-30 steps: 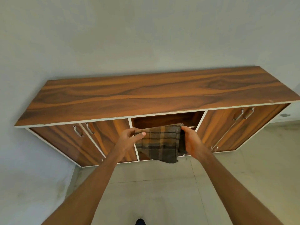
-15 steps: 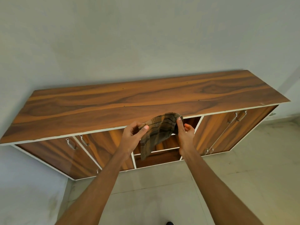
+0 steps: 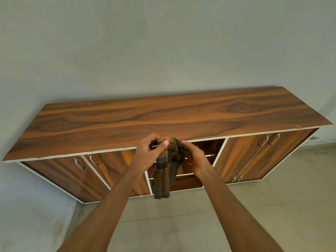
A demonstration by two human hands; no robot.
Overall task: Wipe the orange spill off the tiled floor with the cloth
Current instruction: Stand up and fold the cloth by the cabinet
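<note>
A brown and grey checked cloth (image 3: 166, 168) hangs bunched between my two hands, in front of the middle of a wooden sideboard. My left hand (image 3: 148, 153) pinches its top left part with thumb and fingers. My right hand (image 3: 197, 160) grips its right side, close to the left hand. The cloth's lower end dangles free above the floor. The pale tiled floor (image 3: 272, 206) shows no orange spill in this view.
A long wooden sideboard (image 3: 163, 117) stands against the grey wall, with handled doors left and right and an open shelf compartment (image 3: 205, 151) in the middle. A low pale wall or ledge (image 3: 27, 206) borders the floor at the left.
My hands have drawn together and risen to the sideboard's top edge. The cloth, spread flat a second ago, is now gathered and hangs long. The view has tilted and stepped back.
</note>
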